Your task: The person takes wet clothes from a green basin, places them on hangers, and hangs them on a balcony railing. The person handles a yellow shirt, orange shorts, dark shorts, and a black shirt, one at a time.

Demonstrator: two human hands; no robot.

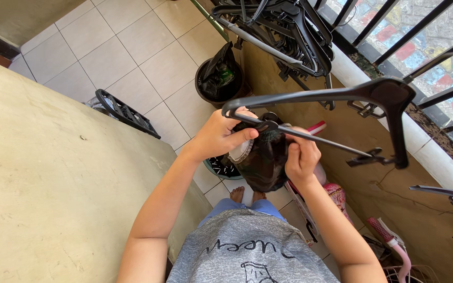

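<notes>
dark camouflage-patterned soft cloth garment (262, 160) held mid-frame, bunched under the bar of a black plastic clothes hanger (342, 99) | left hand (218, 137) fingers closed on cloth and bar, right hand (301, 157) pinched shut on cloth | probably light, floppy, not fragile; best gripped at the edges

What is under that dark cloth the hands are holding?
Below the dark cloth show bare feet on the tiled floor and part of a round perforated basket. The cloth covers the rest of it.
</notes>
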